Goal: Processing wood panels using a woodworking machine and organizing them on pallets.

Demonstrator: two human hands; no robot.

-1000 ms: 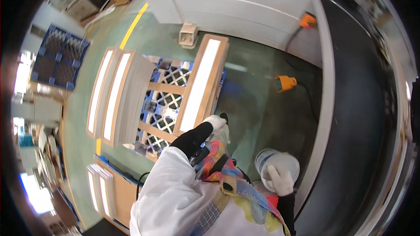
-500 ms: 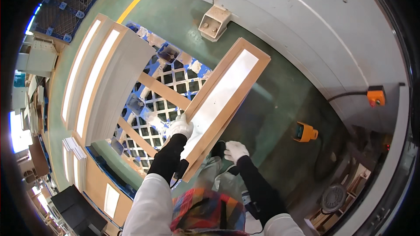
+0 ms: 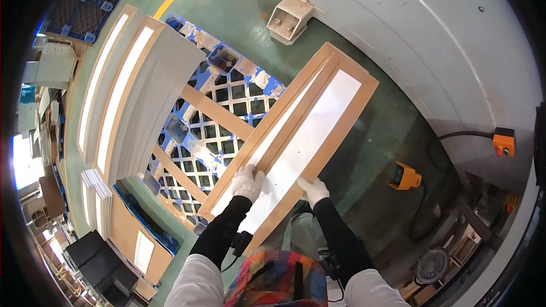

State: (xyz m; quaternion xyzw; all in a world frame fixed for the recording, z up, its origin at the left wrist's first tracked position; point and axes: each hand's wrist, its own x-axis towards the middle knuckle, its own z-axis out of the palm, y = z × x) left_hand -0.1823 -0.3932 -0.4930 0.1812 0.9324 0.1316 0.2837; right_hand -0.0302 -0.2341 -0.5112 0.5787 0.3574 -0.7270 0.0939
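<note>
White panel point(image 3: 310, 133) slants lengthwise toward upper right, left fingers point(image 3: 246, 174) and right fingers point(image 3: 307, 186) pinching its edges.

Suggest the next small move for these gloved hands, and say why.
Perhaps the left hand and right hand should close more firmly on the upper brown-bordered white panel: they are at its opposite long edges, and it lies offset, with a strip of the lower panel showing along its left side.

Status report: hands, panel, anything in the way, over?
Left hand at upper white-faced panel, left edge; right hand gripping its right edge. Overlaps lower panel, offset right. Orange foot pedal on floor, off right, apart from both.
</note>
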